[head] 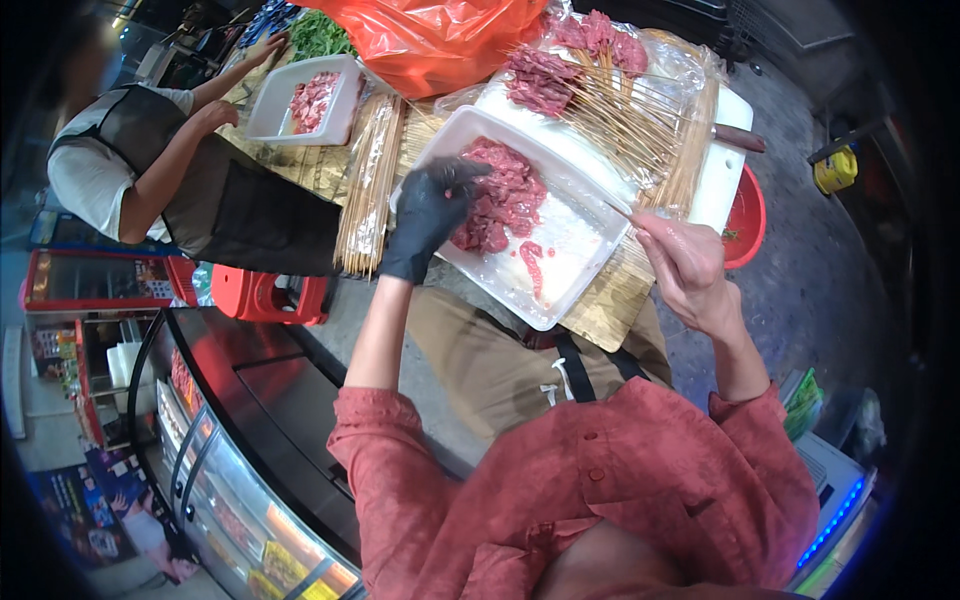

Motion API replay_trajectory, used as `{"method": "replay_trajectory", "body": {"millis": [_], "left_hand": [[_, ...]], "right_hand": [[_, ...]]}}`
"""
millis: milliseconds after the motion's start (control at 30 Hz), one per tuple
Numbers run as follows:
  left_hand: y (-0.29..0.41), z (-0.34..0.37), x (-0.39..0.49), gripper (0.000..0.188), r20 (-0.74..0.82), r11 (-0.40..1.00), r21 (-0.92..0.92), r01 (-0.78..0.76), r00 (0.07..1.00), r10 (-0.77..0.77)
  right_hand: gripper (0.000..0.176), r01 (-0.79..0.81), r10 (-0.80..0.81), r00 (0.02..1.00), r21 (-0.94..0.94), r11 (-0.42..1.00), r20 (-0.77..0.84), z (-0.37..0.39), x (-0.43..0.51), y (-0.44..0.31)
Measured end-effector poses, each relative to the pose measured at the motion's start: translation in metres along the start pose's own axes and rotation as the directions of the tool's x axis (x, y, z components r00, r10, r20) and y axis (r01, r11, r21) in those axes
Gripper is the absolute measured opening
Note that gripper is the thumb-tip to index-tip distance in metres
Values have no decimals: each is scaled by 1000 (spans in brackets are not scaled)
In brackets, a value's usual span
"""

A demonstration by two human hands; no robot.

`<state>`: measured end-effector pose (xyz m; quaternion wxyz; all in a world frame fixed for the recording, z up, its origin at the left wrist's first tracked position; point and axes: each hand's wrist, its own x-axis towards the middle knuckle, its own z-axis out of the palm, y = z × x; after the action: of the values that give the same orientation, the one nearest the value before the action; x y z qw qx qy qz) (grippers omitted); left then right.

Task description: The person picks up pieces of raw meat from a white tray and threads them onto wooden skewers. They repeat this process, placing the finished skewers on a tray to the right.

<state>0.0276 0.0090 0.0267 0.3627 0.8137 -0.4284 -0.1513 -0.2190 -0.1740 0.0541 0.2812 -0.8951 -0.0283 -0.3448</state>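
Observation:
My left hand (pixel 439 202), in a black glove, is over the left side of a white plastic tray (pixel 600 196). Its curled fingers touch a heap of sliced raw red meat (pixel 514 187); a bit of pink shows among them, but whether they grip a piece is unclear. Bare, my right hand (pixel 686 266) pinches a thin bamboo skewer (pixel 621 213) above the tray's right corner, the point directed leftward. One loose meat strip (pixel 532 266) lies apart on the tray's bottom. Beyond it, skewers loaded with meat (pixel 544 81) rest on a white cutting board (pixel 739 109).
Bundled bamboo skewers (pixel 371 187) lie left of the tray. A knife handle (pixel 739 138) sticks out past the board. Behind are an orange plastic bag (pixel 442 45) and a second meat tray (pixel 341 112). A co-worker (pixel 150 165) stands at left, near a red stool (pixel 247 292).

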Motion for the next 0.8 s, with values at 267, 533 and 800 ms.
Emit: {"method": "replay_trajectory", "body": {"millis": [267, 533, 800], "left_hand": [[-28, 14, 29, 22, 18, 922, 360, -142, 989, 145], [-17, -4, -6, 16, 172, 412, -871, 269, 951, -257], [-8, 10, -10, 10, 76, 822, -530, 208, 977, -199]], "right_hand": [[14, -153, 152, 988, 37, 988, 14, 4, -28, -3], [12, -185, 175, 982, 140, 973, 77, 25, -28, 2], [12, -181, 167, 981, 162, 970, 97, 42, -26, 1]]}}
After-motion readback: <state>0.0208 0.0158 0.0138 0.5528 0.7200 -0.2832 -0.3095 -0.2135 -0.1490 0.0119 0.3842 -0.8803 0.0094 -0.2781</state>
